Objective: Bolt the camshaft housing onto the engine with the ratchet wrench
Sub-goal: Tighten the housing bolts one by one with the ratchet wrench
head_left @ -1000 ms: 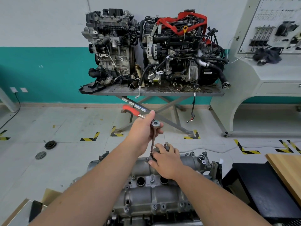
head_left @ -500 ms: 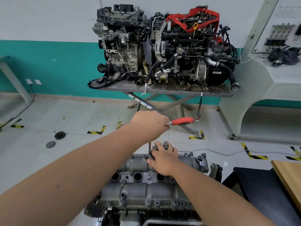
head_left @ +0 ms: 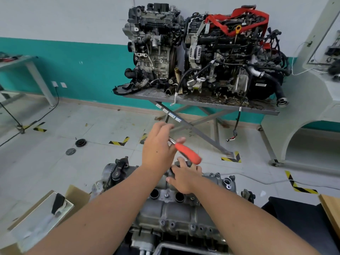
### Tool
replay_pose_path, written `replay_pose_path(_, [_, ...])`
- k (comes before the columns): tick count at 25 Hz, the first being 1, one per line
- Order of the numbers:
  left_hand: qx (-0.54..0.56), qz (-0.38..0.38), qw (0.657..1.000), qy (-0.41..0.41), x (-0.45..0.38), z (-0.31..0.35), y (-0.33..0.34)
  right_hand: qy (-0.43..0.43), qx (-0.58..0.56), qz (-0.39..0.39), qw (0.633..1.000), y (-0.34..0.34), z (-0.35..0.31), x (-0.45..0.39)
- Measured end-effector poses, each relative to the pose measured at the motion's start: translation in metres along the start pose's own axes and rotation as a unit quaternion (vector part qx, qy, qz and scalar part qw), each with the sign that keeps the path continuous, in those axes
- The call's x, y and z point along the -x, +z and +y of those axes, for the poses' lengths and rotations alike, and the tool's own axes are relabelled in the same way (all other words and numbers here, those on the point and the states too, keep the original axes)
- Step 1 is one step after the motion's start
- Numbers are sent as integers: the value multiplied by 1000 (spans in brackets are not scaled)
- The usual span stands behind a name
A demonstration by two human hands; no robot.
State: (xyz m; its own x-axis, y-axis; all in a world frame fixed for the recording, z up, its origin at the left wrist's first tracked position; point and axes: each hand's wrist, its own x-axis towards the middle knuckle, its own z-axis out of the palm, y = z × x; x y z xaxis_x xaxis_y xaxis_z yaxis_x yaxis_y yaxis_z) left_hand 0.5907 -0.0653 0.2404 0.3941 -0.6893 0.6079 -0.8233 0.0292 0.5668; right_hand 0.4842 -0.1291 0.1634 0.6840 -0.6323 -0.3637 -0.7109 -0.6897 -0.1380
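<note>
The ratchet wrench (head_left: 185,151) is held by the left hand (head_left: 158,146) above the far edge of the camshaft housing (head_left: 173,205). The fingers (head_left: 179,139) of that hand are curled round the metal shank near the wrench head, with a fingertip laid against the top of the shank just where the red handle begins; the handle itself juts free to the right and downward, ungripped. The wrench head and any socket are hidden behind the hand, so its seat on a bolt cannot be told.

The right hand (head_left: 184,178) is laid on the far rim of the housing, directly below the red handle. Its fingers are bent over a raised fitting on the rim and its thumb is pressed against the near side; how tightly anything is pinched cannot be told.

The housing is seated on top of the engine (head_left: 166,234) in the near foreground, with two round bores open between the forearms. Two other engines (head_left: 202,52) are stood on a grey bench (head_left: 202,103) against the teal wall. An open cardboard box (head_left: 42,218) is seen on the floor at the left.
</note>
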Motion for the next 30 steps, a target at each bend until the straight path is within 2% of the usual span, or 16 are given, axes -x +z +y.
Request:
replay_pose_path(2, [139, -1, 984, -109, 6, 3, 3, -2, -6, -14, 1000, -3, 0, 1])
replay_pose_path(3, [222, 2, 960, -168, 7, 7, 7, -2, -6, -20, 1000, -4, -1, 1])
replay_pose_path(4, [312, 4, 920, -238, 4, 11, 9, -2, -6, -22, 1000, -4, -1, 2])
replay_pose_path(6, [453, 0, 811, -371, -6, 15, 7, -4, -5, -18, 1000, -5, -1, 2])
replay_pose_path(7, [486, -8, 772, -409, -11, 14, 4, -5, -5, -15, 1000, -5, -1, 2])
replay_pose_path(8, [489, -23, 758, -432, -17, 12, -1, -5, -5, -13, 1000, -5, 0, 2])
replay_pose_path(11, [399, -119, 788, -454, -37, 11, -19, -8, -1, -12, 1000, -4, -1, 2])
replay_pose_path(14, [264, -257, 843, -393, -49, 24, -29, -5, 2, -12, 1000, -5, -2, 3])
replay_pose_path(17, [121, -324, 880, -325, -60, 29, -37, -2, 5, -24, 1000, -7, -3, 3])
replay_pose_path(19, [-3, -371, 902, -220, -67, 32, -41, 5, 2, -38, 999, -7, -2, 3])
replay_pose_path(21, [-160, -403, 899, -61, -70, 35, -39, 13, 1, -45, 999, -8, -2, 2])
replay_pose_path(23, [-285, -370, 879, 92, -63, 33, -37, 23, 5, -43, 999, -9, -4, 3])
replay_pose_path(25, [-316, -265, 885, 216, -48, 18, -32, 32, 12, -40, 999, -9, -6, 5])
replay_pose_path(26, [-299, -198, 900, 248, -37, 9, -30, 35, 17, -38, 999, -10, -8, 7])
replay_pose_path(28, [-230, -71, 946, 218, -23, -4, -25, 40, 26, -34, 998, -11, -11, 8])
replay_pose_path(30, [-166, -37, 980, 105, -20, -4, -14, 48, 26, -40, 998, -15, -14, 9])
